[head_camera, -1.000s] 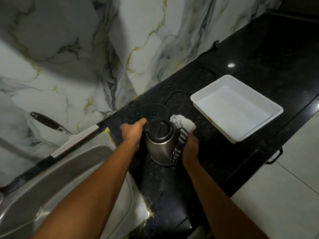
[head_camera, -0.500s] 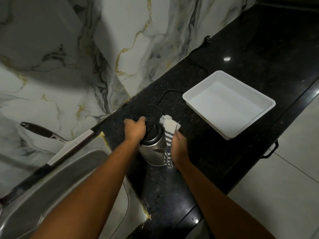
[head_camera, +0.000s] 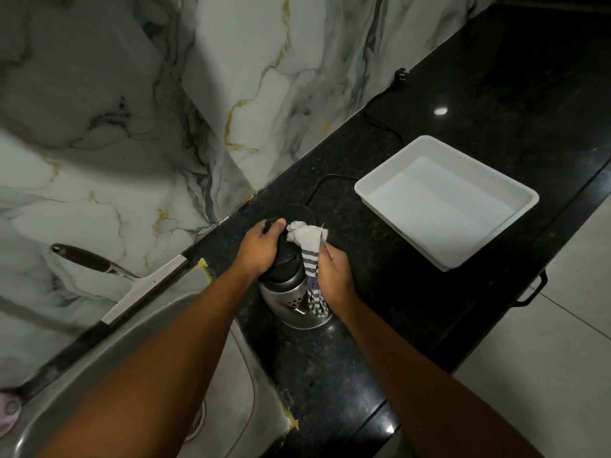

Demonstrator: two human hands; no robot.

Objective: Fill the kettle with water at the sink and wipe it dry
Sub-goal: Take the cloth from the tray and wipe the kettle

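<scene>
kettle (head_camera: 287, 294): steel body, black lid, on the black counter (head_camera: 330, 375) just right of the sink (head_camera: 99, 375); its round base (head_camera: 299, 211) sits empty behind it, cord trailing off toward the wall
change: a second ago the left hand touched only the handle end and the lid showed clear; now the hand covers most of the lid and the cloth is drawn lower down the right side
left hand (head_camera: 261, 247): closed over the lid and handle top, thumb tip past the far edge, bracing the kettle
right hand (head_camera: 334, 276): closed on the striped cloth (head_camera: 310, 259), pressing it against the kettle's right flank; white end bunched above, striped end hanging to the kettle's foot
meaning: looks like the wipe stage, filling likely done; water level not visible
progress: right flank covered; front near the spout and left side appear untouched by the cloth
next: probably turn the kettle under the left hand to reach the rest
tray (head_camera: 446, 200): white, empty, well apart to the right
squeegee (head_camera: 132, 282): leaning on the wall behind the sink
</scene>
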